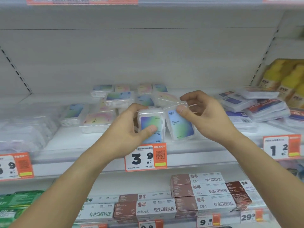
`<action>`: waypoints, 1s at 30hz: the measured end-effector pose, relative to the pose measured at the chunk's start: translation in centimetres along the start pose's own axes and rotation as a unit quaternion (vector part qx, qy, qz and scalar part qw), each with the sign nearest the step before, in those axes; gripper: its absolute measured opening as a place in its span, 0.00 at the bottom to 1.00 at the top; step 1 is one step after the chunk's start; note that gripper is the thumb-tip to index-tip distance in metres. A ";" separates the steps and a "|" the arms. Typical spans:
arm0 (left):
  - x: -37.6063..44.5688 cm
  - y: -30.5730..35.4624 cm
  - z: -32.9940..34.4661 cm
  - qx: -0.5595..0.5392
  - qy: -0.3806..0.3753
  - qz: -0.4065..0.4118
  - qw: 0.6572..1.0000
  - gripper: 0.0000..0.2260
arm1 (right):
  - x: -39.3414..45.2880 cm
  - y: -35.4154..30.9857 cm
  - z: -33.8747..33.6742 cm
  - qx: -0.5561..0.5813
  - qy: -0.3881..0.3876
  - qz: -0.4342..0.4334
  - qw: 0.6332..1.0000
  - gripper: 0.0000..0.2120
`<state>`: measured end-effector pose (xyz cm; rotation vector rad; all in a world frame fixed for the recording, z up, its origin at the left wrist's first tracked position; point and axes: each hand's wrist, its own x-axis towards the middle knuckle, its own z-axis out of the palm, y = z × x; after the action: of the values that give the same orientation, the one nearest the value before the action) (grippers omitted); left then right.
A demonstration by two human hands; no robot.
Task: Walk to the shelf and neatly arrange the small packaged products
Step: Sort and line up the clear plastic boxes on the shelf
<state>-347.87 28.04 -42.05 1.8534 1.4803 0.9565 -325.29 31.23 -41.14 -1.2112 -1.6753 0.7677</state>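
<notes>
Above the price tag (145, 156), our left hand (131, 129) and right hand (202, 116) each grip one box (152, 127), (180, 124); arranging is underway, and next we should set both squarely side by side.

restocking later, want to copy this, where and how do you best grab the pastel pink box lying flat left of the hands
Take the pastel pink box by its two long side edges, coming from above and the front. It lies flat with its label up, its front edge toward the shelf lip, and neighbouring boxes crowd its back and left, so the front is probably the freest approach.
</notes>
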 end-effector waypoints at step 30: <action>0.2 2.4 3.8 0.050 -0.038 0.019 0.998 0.22 | -0.9 0.1 -3.4 -0.092 -0.100 -0.031 0.990 0.20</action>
<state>-343.38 27.73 -42.35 1.9729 1.4753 0.8345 -322.01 30.31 -40.15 -1.2332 -1.9750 0.7291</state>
